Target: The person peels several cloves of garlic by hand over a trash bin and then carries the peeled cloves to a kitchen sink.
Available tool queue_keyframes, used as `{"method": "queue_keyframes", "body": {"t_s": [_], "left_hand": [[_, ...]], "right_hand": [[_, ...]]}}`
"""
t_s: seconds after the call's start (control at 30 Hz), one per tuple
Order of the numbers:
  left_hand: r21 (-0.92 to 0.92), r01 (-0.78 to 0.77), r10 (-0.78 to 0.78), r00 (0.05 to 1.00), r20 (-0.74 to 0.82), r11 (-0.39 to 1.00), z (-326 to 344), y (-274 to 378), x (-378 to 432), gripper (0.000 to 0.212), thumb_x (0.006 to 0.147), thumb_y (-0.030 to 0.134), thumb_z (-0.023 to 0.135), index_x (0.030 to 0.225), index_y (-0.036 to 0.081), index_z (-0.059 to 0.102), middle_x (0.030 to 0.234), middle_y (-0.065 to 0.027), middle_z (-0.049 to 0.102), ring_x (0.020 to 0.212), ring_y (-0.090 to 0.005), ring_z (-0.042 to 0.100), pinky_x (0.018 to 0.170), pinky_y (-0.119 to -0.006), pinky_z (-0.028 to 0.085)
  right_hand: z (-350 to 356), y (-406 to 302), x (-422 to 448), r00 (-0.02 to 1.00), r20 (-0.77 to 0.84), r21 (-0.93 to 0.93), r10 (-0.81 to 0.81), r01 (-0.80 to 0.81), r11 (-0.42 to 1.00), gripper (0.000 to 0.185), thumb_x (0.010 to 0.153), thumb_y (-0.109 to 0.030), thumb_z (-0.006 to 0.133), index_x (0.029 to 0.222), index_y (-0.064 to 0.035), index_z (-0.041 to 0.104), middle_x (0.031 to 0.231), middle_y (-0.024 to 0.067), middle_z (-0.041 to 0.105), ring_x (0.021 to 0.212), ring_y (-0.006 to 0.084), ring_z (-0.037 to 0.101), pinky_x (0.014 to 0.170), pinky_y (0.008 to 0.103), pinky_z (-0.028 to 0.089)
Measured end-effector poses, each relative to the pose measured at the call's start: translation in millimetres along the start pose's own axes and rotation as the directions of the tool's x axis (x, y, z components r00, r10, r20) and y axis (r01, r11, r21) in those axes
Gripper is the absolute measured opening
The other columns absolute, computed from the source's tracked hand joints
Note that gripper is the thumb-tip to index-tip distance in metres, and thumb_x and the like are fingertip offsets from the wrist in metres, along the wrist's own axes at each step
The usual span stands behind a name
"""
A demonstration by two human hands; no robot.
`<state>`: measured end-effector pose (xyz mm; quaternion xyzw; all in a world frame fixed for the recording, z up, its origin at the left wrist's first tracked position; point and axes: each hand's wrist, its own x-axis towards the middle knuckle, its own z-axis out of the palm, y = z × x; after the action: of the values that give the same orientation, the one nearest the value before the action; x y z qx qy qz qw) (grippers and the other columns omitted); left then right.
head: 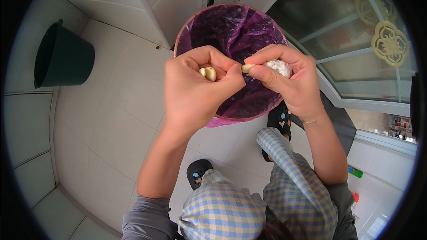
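My left hand (203,83) holds peeled garlic cloves (210,73) in its curled fingers, and its thumb and forefinger pinch one end of another garlic clove (247,69). The other end of that pale clove is between the thumb and forefinger of my right hand (290,76). A white, papery garlic bulb (279,67) rests in the curled fingers of my right hand. Both hands are over a round bin (230,117) lined with a thin purple plastic bag (257,26). The inside of the bin's bottom is dark and hard to make out.
A dark green bucket (75,56) stands by the wall at the left. To the right is a framed glass door (353,73) with a cream ornament (390,43). Black clogs (197,170) are on my feet on the tiled floor (123,116), below the bin.
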<state>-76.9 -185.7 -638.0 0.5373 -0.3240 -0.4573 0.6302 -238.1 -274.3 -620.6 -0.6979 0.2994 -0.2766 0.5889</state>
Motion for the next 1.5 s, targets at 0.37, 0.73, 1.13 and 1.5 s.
{"method": "queue_keyframes", "body": {"t_s": [0.37, 0.73, 1.13, 1.5], "left_hand": [[0.113, -0.107, 0.130, 0.968, -0.216, 0.988, 19.5, -7.0, -2.0, 0.009, 0.077, 0.002, 0.072, 0.075, 0.000, 0.063, 0.061, 0.0046, 0.055, 0.056, 0.0005, 0.046, 0.048, -0.017, 0.035], [0.597, -0.493, 0.653, 0.754, -0.069, 0.633, 23.0, -28.3, 0.5, 0.014, 0.077, 0.002, 0.075, 0.084, 0.007, 0.063, 0.061, -0.0011, 0.058, 0.050, -0.0101, 0.055, 0.047, -0.023, 0.044], [0.408, -0.029, 0.082, 0.990, -0.113, 0.912, 6.4, -22.4, 10.7, 0.016, 0.090, 0.011, 0.063, 0.086, -0.004, 0.069, 0.059, 0.0056, 0.052, 0.053, -0.0007, 0.037, 0.047, -0.021, 0.027], [0.278, -0.030, 0.037, 0.999, -0.020, 0.960, 4.6, -11.6, 8.9, 0.012, 0.086, 0.008, 0.069, 0.090, -0.003, 0.071, 0.059, 0.0001, 0.058, 0.054, -0.0022, 0.045, 0.049, -0.022, 0.035]], "right_hand": [[6.3, 9.0, -0.2, 0.970, 0.084, 0.513, 0.229, -0.239, 0.824, 0.022, 0.093, -0.014, 0.066, 0.109, 0.0004, 0.065, 0.085, 0.0020, 0.065, 0.060, 0.0030, 0.045, 0.053, 0.0181, 0.037], [0.3, 1.7, -3.3, 0.945, 0.162, 0.478, 0.285, -0.328, 0.815, 0.023, 0.095, -0.016, 0.064, 0.110, 0.0019, 0.063, 0.076, -0.0011, 0.061, 0.057, 0.0023, 0.043, 0.051, 0.0191, 0.035], [-8.1, 2.2, -4.8, 0.979, 0.047, 0.117, 0.199, -0.203, 0.972, 0.026, 0.093, -0.012, 0.065, 0.117, -0.0017, 0.066, 0.089, 0.0021, 0.068, 0.060, -0.0012, 0.046, 0.051, 0.0152, 0.036], [-4.5, 4.9, -2.3, 0.998, -0.035, -0.220, -0.043, 0.034, 0.975, 0.022, 0.091, -0.011, 0.067, 0.110, 0.0002, 0.069, 0.091, 0.0059, 0.067, 0.081, 0.0090, 0.059, 0.073, 0.0228, 0.046]]}}
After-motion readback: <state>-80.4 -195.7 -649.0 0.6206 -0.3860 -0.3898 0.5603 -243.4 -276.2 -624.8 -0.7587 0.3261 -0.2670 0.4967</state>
